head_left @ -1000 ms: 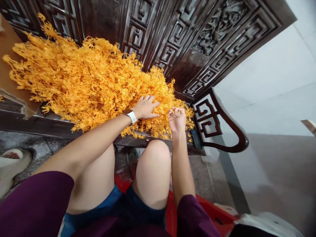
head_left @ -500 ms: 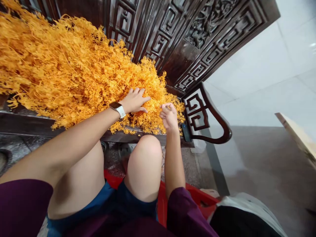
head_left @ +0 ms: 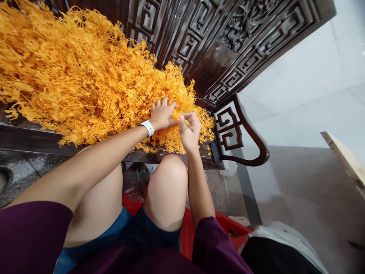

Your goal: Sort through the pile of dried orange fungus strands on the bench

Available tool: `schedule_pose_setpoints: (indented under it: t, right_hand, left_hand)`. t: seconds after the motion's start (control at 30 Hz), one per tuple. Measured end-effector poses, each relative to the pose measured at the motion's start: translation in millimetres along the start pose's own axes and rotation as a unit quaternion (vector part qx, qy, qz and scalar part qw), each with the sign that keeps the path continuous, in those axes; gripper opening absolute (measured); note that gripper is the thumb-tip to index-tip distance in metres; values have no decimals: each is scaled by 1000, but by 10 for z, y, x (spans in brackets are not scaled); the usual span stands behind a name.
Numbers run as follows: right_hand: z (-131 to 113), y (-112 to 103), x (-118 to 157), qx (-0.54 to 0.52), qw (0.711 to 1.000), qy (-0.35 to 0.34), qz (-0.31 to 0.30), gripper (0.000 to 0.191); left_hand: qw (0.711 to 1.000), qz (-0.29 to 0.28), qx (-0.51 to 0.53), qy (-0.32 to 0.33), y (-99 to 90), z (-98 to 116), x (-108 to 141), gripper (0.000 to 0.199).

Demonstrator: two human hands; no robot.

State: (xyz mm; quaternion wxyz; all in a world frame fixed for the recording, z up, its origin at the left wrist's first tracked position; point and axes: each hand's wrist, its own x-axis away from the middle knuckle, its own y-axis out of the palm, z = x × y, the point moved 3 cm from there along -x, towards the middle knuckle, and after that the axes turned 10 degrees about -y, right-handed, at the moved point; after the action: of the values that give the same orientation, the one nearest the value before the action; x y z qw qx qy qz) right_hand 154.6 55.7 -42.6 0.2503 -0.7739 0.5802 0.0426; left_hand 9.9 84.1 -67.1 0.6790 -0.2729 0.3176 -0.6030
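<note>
A long heap of orange, thread-like plastic sprigs (head_left: 94,80) lies along a dark wooden bench (head_left: 31,140). My left hand (head_left: 163,115), with a white-banded watch (head_left: 148,128) on its wrist, rests on the right part of the heap, fingers spread. Just right of it, my right hand (head_left: 190,131) is closed, thumb and forefinger pinched together over the heap. Whatever sits between those fingertips is too small to make out. The two hands are close together, the left thumb near the right fingertips.
Behind the heap rises a carved dark backrest (head_left: 211,64). A curved armrest (head_left: 256,142) closes the bench's right end, with a small dark object (head_left: 216,152) beside it. My knees are at the front edge, over a red plastic seat (head_left: 188,236). A white bag (head_left: 285,236) lies lower right.
My left hand has moved slightly right and its wrist has turned. My right hand has shifted a little left and turned, bringing its pinched fingertips nearer my left thumb.
</note>
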Motion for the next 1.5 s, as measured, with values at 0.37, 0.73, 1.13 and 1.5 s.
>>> schedule_pose_setpoints:
  t: [0.37, 0.73, 1.13, 1.5]
  right_hand:
    - [-260, 7, 370, 151, 984, -66, 72, 26]
    - [-458, -52, 763, 239, 964, -108, 40, 16]
    - [-617, -138, 1103, 246, 957, -144, 55, 13]
    - [-902, -123, 1433, 279, 925, -250, 58, 22]
  left_hand:
    - [999, 24, 24, 42, -12, -162, -216, 49]
    - [994, 27, -32, 103, -62, -247, -241, 58]
    - [990, 12, -60, 129, 9, -161, -163, 59]
    - [999, 9, 27, 23, -42, -547, -416, 54]
